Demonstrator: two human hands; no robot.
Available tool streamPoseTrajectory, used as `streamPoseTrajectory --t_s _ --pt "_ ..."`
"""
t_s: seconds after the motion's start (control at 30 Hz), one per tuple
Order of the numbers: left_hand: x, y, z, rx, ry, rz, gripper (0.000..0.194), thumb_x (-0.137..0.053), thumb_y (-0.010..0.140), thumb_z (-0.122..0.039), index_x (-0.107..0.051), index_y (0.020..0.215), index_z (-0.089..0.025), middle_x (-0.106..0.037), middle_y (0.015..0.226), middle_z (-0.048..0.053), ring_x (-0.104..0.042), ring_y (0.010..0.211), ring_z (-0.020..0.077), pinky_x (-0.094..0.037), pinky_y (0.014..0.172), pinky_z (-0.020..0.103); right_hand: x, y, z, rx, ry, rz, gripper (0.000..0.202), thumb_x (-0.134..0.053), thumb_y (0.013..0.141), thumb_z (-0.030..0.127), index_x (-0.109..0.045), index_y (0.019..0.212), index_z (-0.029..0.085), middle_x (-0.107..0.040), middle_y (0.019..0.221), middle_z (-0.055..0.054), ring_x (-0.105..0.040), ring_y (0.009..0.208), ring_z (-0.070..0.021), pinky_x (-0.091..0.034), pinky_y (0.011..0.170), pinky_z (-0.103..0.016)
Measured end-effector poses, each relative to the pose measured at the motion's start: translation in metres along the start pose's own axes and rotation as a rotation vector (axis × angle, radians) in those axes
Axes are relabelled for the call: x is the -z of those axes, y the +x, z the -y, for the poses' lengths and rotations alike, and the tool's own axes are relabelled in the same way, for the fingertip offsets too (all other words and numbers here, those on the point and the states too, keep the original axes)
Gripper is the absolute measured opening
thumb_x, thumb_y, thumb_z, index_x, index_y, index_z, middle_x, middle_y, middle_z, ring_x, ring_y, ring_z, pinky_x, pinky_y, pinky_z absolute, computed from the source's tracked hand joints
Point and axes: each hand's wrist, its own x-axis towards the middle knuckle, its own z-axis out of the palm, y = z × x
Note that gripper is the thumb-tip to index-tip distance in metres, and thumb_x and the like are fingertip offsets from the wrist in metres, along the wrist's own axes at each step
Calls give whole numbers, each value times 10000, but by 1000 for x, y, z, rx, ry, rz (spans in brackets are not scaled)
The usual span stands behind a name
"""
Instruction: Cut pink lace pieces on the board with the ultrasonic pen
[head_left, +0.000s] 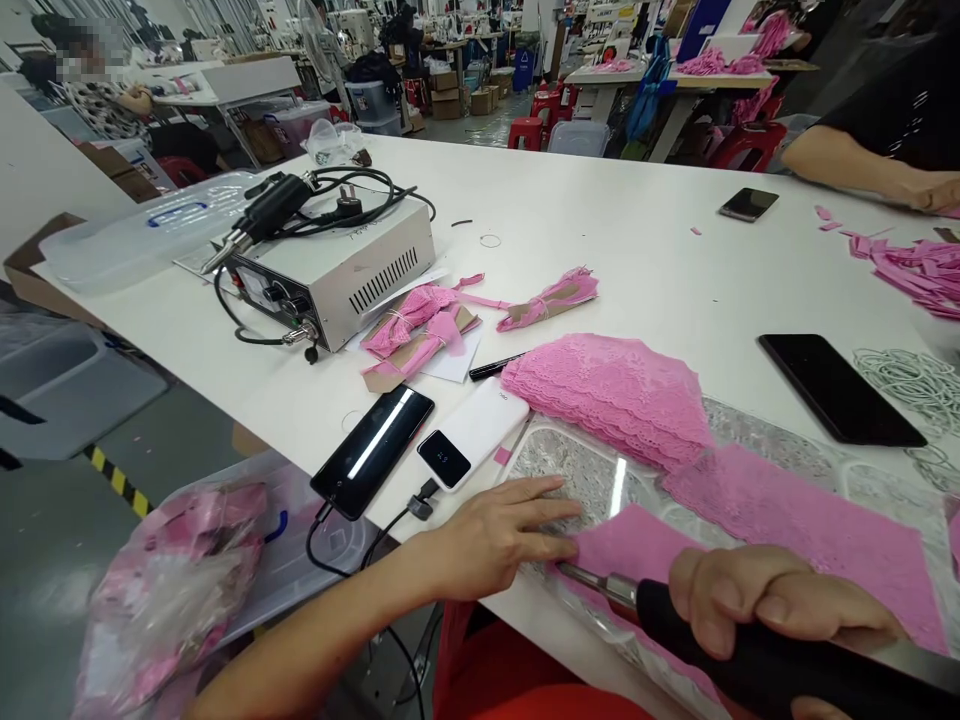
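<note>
My right hand (pixel 780 600) is wrapped round the black handle of a hand tool (pixel 712 630), whose metal tip points left onto a pink fabric piece (pixel 637 545). Beside that tip lies my left hand (pixel 495 535), palm down with its fingers spread; its fingertips touch the clear textured mat (pixel 570 465) and the edge of the fabric. A second pink piece (pixel 810 530), lace-like, lies flat behind the tool. Further back, a fanned stack of pink lace pieces (pixel 611 390) rests partly on the mat.
A grey box unit (pixel 360 265) with a nozzle tool and cables stands back left. A phone (pixel 375 450) and white power bank (pixel 472 430) lie near my left hand. Pink bundles (pixel 420 325), another phone (pixel 840 390) and string (pixel 911 390) lie around. A person's arm (pixel 855 165) rests at back right.
</note>
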Motion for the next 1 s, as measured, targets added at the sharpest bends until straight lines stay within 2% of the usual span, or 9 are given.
streamPoseTrajectory --t_s 0.27,0.43,0.77,1.0 --pt "0 -1 -1 11 9 -4 403 -467 858 6 -697 1135 -175 -564 1400 42 -357 1419 234 -374 1142 369 -2 -2 -4 -9 56 37 163 -621 878 316 -610 1007 217 -580 780 -11 -562 582 -126 -547 580 -288" --pt "-1 -1 0 -9 -15 -42 420 -474 822 24 -703 1126 -151 -569 1394 65 -370 1410 250 -360 1149 368 -2 -2 -5 -3 47 66 138 -598 891 291 -588 1004 214 -561 787 -8 -559 601 -125 -549 593 -285" --pt "0 -2 0 6 -28 -13 401 -482 845 5 -690 1148 -157 -539 1424 65 -338 1429 247 -348 1160 373 -3 0 -2 -6 24 49 129 -599 874 307 -600 975 227 -555 733 -5 -547 540 -129 -525 521 -291" --pt "0 -1 -1 15 -24 -20 378 -503 859 -8 -684 1151 -167 -536 1428 56 -341 1427 251 -363 1152 376 -4 -1 -2 -74 12 53 96 -645 850 331 -616 836 241 -550 700 -5 -535 500 -134 -507 503 -319"
